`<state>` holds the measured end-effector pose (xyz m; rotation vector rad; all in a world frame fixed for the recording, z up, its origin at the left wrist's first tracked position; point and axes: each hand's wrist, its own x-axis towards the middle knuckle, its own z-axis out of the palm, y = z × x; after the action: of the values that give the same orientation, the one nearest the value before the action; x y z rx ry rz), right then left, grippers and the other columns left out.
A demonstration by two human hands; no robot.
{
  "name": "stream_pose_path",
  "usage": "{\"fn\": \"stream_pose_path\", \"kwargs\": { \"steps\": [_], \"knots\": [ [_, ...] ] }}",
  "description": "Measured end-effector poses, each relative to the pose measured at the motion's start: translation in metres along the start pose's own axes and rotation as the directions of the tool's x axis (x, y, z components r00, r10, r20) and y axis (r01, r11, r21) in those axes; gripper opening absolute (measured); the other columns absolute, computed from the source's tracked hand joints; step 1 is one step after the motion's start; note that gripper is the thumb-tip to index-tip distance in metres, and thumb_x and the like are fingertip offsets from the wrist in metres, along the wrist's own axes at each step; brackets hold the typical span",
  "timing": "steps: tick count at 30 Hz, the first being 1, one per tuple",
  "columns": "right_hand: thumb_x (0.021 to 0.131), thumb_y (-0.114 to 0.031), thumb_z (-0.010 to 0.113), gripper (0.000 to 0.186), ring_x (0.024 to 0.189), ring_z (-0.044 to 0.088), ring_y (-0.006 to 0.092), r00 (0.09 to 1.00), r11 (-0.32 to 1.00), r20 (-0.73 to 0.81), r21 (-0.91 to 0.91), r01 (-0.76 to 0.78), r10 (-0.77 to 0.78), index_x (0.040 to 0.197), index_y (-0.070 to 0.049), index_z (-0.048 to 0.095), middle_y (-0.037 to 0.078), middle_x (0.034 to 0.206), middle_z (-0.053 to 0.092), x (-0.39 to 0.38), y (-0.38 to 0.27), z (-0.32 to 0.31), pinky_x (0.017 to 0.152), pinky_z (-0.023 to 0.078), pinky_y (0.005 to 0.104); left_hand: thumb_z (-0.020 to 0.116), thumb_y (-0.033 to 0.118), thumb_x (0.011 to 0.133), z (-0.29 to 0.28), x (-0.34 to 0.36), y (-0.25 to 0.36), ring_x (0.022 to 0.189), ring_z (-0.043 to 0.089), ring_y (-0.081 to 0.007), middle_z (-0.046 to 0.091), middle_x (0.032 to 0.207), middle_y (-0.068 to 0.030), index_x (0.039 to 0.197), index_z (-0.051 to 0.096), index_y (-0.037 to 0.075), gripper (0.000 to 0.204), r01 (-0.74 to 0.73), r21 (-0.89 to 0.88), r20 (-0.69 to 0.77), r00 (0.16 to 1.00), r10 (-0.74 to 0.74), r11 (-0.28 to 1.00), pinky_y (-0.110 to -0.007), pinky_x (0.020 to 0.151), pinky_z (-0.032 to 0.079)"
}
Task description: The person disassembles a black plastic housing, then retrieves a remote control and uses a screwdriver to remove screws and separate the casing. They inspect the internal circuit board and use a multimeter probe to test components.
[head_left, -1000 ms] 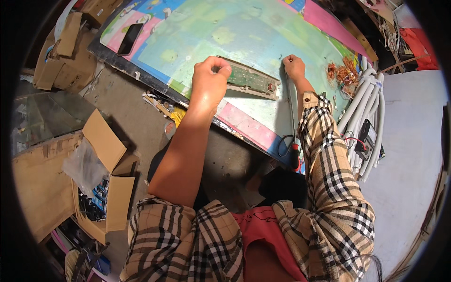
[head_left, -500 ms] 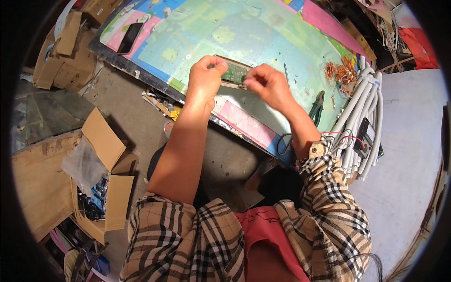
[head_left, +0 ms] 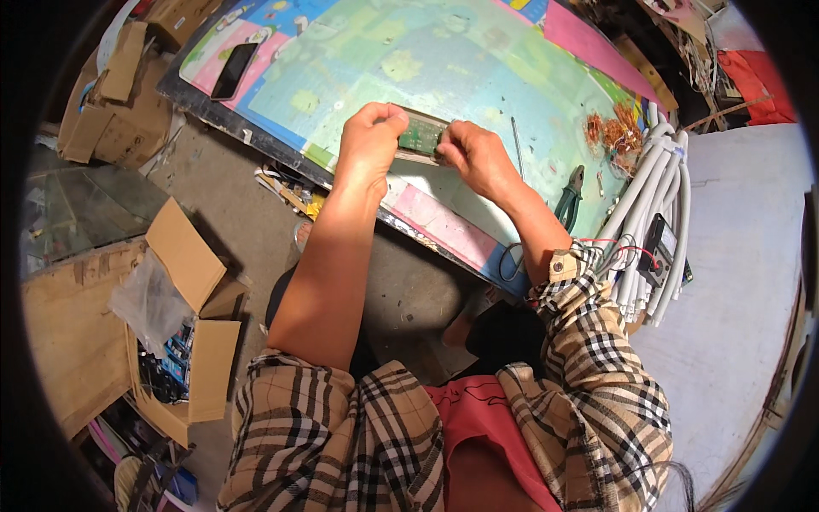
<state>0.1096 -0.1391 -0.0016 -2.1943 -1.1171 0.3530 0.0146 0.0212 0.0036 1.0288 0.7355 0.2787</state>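
Note:
A green circuit board (head_left: 421,136) in a narrow, pale-edged frame is held up over the near edge of the table, between both my hands. My left hand (head_left: 368,143) is closed round its left end, thumb lying along the top. At the right end, my right hand (head_left: 479,155) has its fingers curled and pinched against the frame's edge. The fingers cover both ends of the board. To the right of the right hand, a thin screwdriver-like rod (head_left: 517,147) and a pair of green-handled pliers (head_left: 570,199) lie on the table.
A colourful patterned sheet covers the table (head_left: 341,64). A black phone (head_left: 234,71) lies at its far left. Copper wire (head_left: 616,132), a bundle of white tubes (head_left: 644,200) and a meter with leads (head_left: 660,247) are on the right. An open carton (head_left: 213,367) stands lower left.
My right hand has closed in on the board's right end, and its fingers are pressed together there. My left hand keeps its hold. The whole view has shifted slightly.

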Motion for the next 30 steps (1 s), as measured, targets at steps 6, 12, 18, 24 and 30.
{"fn": "stream_pose_path", "kwargs": {
  "steps": [6,12,18,24,30],
  "knots": [
    [0.083,-0.009,0.064,0.011,0.061,0.059,0.021,0.992,0.961,-0.083,0.267,-0.066,0.091,0.09,-0.003,0.058,0.011,0.072,0.061,0.009,-0.036,-0.01,0.059,0.048,0.0323,0.065,0.006,0.081,0.007,-0.004,0.007,0.075,0.054,-0.0141,0.062,0.08,-0.0045,0.087,0.065,0.002,0.007,0.038,-0.004,0.043,0.998,-0.037,0.999,-0.027,0.068,0.043],
    [0.083,-0.007,0.063,0.011,0.071,0.064,0.0323,0.924,0.954,-0.378,0.256,0.16,-0.053,0.092,-0.002,0.059,0.016,0.08,0.063,0.016,-0.058,0.019,0.063,0.051,0.0371,0.063,0.005,0.084,0.0,0.0,0.007,0.078,0.057,-0.0125,0.063,0.082,-0.0044,0.085,0.067,-0.002,0.008,-0.009,-0.028,0.045,0.999,0.011,1.0,-0.026,0.07,0.043],
    [0.081,-0.007,0.062,0.007,0.074,0.062,0.0369,0.899,0.97,-0.437,0.204,0.136,-0.034,0.082,-0.002,0.057,0.017,0.076,0.061,0.022,-0.049,0.034,0.064,0.05,0.0428,0.06,0.006,0.087,0.002,-0.003,0.011,0.079,0.057,-0.0131,0.064,0.084,-0.0052,0.086,0.067,-0.003,0.011,0.064,0.01,-0.019,0.998,-0.064,0.998,-0.025,0.074,0.044],
    [0.077,-0.014,0.059,0.011,0.079,0.065,0.0362,0.806,0.833,-0.415,-0.174,-0.525,0.422,0.083,-0.007,0.065,0.018,0.08,0.068,0.041,0.102,-0.017,0.072,0.051,0.0442,0.06,0.013,0.089,0.009,-0.008,0.017,0.087,0.055,-0.0162,0.063,0.094,-0.0076,0.102,0.063,0.001,0.018,0.033,0.065,-0.052,0.998,-0.03,0.997,-0.03,0.08,0.043],
    [0.08,-0.017,0.06,0.014,0.081,0.065,0.0358,0.843,0.774,-0.445,-0.402,-0.489,0.302,0.087,-0.008,0.067,0.016,0.084,0.068,0.026,0.145,-0.028,0.073,0.051,0.0433,0.059,0.015,0.089,0.009,-0.009,0.017,0.089,0.055,-0.0169,0.063,0.095,-0.0085,0.103,0.061,0.001,0.019,0.074,0.074,-0.096,0.993,-0.067,0.995,-0.031,0.082,0.043]
  ]
}}
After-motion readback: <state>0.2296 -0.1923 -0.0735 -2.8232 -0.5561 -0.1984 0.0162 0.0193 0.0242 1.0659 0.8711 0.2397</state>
